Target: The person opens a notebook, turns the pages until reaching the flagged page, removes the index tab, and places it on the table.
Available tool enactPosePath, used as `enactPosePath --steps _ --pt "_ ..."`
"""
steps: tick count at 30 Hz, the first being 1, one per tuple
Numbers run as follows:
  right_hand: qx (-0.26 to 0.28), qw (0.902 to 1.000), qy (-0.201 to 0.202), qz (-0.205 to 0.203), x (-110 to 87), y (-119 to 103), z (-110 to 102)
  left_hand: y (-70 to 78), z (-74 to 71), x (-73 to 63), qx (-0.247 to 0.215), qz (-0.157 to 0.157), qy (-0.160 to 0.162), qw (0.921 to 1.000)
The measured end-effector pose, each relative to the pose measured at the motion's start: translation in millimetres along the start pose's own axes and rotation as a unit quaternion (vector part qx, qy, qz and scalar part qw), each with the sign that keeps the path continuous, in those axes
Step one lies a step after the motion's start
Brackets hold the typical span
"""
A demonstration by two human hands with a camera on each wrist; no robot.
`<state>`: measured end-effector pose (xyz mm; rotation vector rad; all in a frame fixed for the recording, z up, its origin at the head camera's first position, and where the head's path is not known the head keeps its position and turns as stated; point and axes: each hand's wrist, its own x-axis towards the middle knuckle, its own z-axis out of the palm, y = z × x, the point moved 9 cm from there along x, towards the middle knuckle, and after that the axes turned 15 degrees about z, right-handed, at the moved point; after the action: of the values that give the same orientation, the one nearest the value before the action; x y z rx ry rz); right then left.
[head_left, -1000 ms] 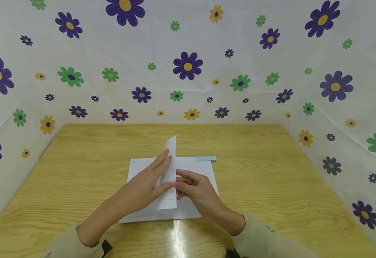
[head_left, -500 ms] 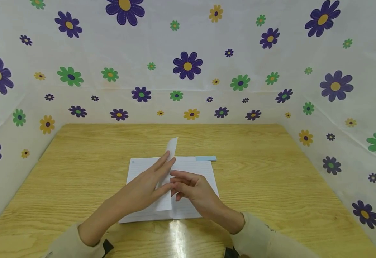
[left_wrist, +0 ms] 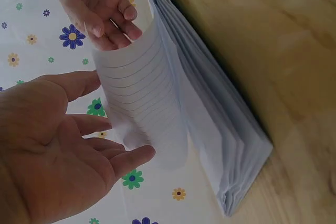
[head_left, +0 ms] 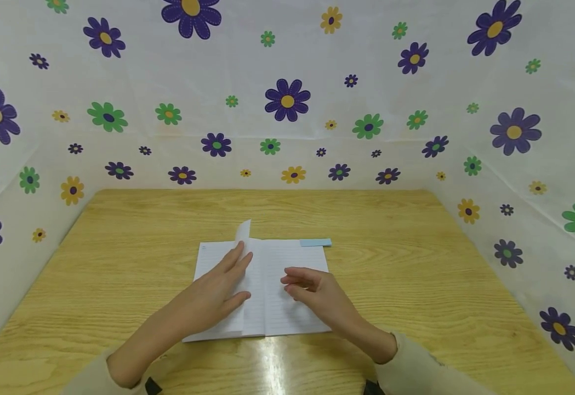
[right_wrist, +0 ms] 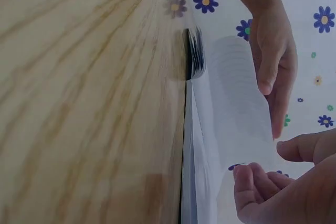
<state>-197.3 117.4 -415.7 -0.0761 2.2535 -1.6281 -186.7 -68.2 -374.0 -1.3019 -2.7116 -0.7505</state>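
An open lined notebook (head_left: 292, 253) lies on the table in the head view. One of its pages (head_left: 243, 231) stands partly raised over the left half, bent toward the left. My left hand (head_left: 214, 299) touches that page with spread, mostly straight fingers. In the left wrist view the raised lined page (left_wrist: 137, 85) curves against the fingertips. Over the right-hand half hovers my right hand (head_left: 325, 296), its fingers loosely bent and holding nothing. The right wrist view has a gap between the right hand (right_wrist: 299, 187) and the lifted page (right_wrist: 236, 108).
A light blue strip (head_left: 316, 242) sticks out at the notebook's top right corner. The wooden table (head_left: 405, 263) extends on all sides of it. A white flowered cloth (head_left: 248, 66) walls off the back and both sides.
The raised page has swung further left and lower, with my left hand moving left along with it. My right hand has come away from the page and shifted right.
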Motion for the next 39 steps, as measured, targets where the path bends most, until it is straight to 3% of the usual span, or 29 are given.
enactPosePath --steps 6,14,23,28,32,39 --pt "-0.124 0.9898 0.056 -0.043 -8.1 0 -14 -5.4 5.3 -6.1 0.011 -0.007 -0.016 0.9998" --pt "-0.227 0.9656 0.125 -0.013 -18.1 9 -31 -9.2 10.9 -12.2 0.017 -0.020 -0.030 0.9992" --pt "-0.302 0.9480 0.100 -0.001 -21.5 18 -30 -10.3 15.3 -19.6 0.054 -0.003 -0.039 0.9978" --pt "-0.355 0.9320 0.074 -0.007 -20.6 21 -25 -14.0 19.4 -22.7 0.082 0.001 -0.055 0.9951" --pt "-0.381 0.9223 0.064 -0.002 -20.3 24 -23 -20.9 24.8 -26.6 0.089 -0.021 -0.080 0.9927" --pt "-0.401 0.9140 0.062 0.002 -21.5 23 -22 -40.2 29.8 -37.6 0.110 -0.067 -0.113 0.9852"
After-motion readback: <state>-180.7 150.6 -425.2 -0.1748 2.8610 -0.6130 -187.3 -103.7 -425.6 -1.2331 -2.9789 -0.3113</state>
